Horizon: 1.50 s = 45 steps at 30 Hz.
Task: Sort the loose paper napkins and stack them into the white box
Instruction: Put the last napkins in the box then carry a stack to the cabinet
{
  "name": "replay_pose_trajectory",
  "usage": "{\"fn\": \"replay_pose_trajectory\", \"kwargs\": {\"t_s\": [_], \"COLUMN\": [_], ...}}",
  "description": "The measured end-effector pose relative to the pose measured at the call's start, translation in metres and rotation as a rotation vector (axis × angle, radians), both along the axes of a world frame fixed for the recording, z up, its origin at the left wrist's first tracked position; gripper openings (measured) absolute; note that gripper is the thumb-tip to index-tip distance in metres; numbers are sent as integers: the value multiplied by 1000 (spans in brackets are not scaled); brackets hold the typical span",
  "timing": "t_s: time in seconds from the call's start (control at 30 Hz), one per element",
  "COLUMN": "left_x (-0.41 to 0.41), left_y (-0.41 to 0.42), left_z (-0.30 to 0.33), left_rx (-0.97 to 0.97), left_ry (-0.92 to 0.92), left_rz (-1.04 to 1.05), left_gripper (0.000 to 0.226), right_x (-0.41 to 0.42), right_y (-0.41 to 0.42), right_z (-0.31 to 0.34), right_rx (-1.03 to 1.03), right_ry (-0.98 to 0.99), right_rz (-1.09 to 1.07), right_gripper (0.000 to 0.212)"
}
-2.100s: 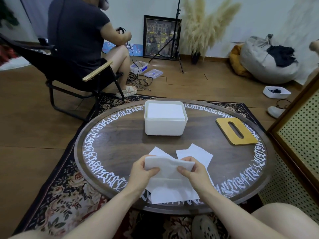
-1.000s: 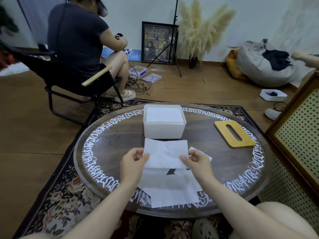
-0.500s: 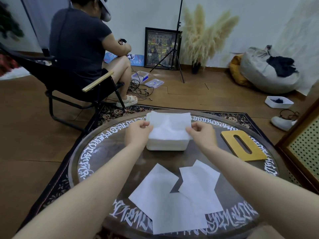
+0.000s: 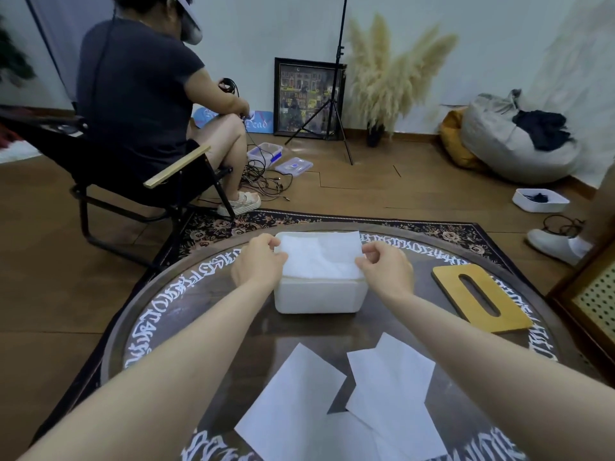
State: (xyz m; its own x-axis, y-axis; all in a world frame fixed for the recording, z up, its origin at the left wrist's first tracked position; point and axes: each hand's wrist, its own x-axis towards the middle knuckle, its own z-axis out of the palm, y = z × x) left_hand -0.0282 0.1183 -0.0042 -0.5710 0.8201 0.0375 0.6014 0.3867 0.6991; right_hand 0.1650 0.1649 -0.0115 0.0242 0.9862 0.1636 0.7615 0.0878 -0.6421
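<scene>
The white box [image 4: 319, 299] stands on the round dark table [image 4: 206, 301], past its middle. A white paper napkin [image 4: 321, 256] lies flat across the box's open top. My left hand [image 4: 258, 264] pinches the napkin's left edge and my right hand [image 4: 386, 267] pinches its right edge. Three loose napkins remain on the near part of the table: one at the left [image 4: 293, 397], one at the right [image 4: 392, 384], and a third [image 4: 346, 440] partly under them by the front edge.
A yellow wooden lid with a slot [image 4: 479, 296] lies on the table right of the box. A person sits in a black folding chair [image 4: 143, 181] beyond the table's left side. A tripod [image 4: 336, 104], cables, a beanbag [image 4: 519, 141] and a wicker panel [image 4: 595, 307] surround the table.
Both hands lifted one napkin from the near pile, carried it forward over the table, and lowered it onto the top of the white box. The camera leaned forward with them.
</scene>
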Motion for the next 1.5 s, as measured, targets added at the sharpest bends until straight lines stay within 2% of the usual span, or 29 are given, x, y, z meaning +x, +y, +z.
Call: {"fn": "replay_pose_trajectory", "kwargs": {"t_s": [0.07, 0.1, 0.17, 0.23, 0.3, 0.37, 0.47, 0.67, 0.8, 0.97, 1.23, 1.37, 1.5], "left_x": [0, 1, 4, 9, 12, 13, 12, 12, 15, 16, 18, 20, 26], "left_y": [-1, -2, -2, 3, 11, 19, 26, 34, 35, 29, -22, -56, -88], "left_z": [0, 0, -1, -1, -4, -7, -11, -12, -13, -2, 22, 23, 22], "left_rx": [36, 66, 107, 74, -5, -82, -170, -265, -263, -278, -136, -114, -116], "left_ry": [85, 189, 463, 599, 590, 566, 498, 478, 479, 493, 599, 607, 591], "left_rz": [-28, -67, -217, -402, -515, -565, -578, -625, -611, -639, -631, -628, -618], "left_gripper": [34, 36, 39, 43, 46, 45, 43, 42, 41, 44, 40, 39, 36], "right_x": [3, 4, 4, 0, -6, -12, -18, -25, -27, -22, -4, 10, 31], "right_y": [0, 2, 6, 10, 15, 22, 30, 34, 30, 33, 1, -21, -51], "right_z": [-1, -1, -1, 1, 3, 4, 2, -3, -8, 11, 30, 38, 41], "right_rx": [90, 140, 202, 183, 109, 4, -105, -114, -93, -179, 94, 104, 47], "right_ry": [-39, -94, -214, -279, -336, -408, -441, -461, -465, -484, -370, -239, -294], "right_rz": [12, 45, 193, 387, 521, 564, 554, 506, 495, 566, 483, 465, 456], "right_gripper": [19, 22, 31, 34, 36, 39, 40, 39, 38, 39, 28, 24, 24]}}
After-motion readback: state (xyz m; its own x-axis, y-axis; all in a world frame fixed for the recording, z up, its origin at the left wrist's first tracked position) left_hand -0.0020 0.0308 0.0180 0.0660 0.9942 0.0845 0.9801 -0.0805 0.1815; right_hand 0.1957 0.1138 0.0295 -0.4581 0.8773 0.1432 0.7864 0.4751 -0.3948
